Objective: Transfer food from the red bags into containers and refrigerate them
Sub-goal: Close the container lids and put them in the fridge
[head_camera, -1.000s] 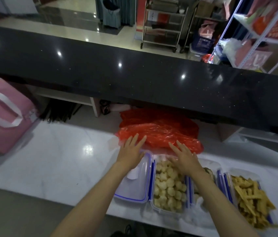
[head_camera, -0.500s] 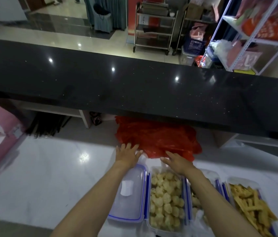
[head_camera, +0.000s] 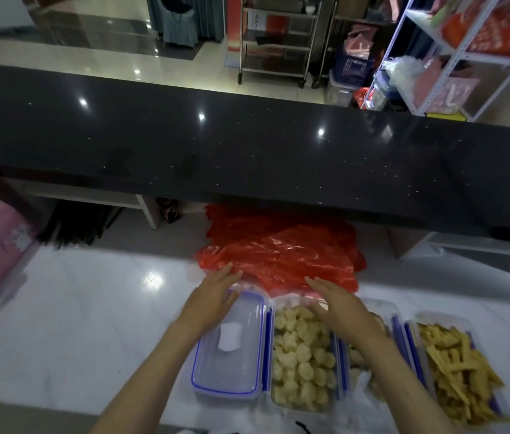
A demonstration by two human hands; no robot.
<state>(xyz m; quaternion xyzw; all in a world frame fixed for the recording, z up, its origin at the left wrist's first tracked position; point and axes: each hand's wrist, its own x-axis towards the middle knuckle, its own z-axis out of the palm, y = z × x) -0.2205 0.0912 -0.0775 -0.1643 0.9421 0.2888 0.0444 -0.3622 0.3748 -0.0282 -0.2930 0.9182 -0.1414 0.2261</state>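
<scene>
Red plastic bags: crumpled thin-film heap (head_camera: 281,255) lying flattened on the white marble table (head_camera: 84,324), just beyond the containers, under the black ledge.
Direction from fingers: bags lying directly ahead; both sets of fingertips reaching the near edge.
Left hand (head_camera: 213,300): fingers apart, flat, gripping nothing, hovering over the clear lid with blue seal (head_camera: 228,346).
Right hand (head_camera: 338,303): fingers spread loosely, empty, hovering over the clear tub of pale round pieces (head_camera: 302,358).
Nearer hand: neither; roughly equal.
Long axis: heap running left-right, parallel to the table edge.
Facing: bag openings not discernible.
</scene>
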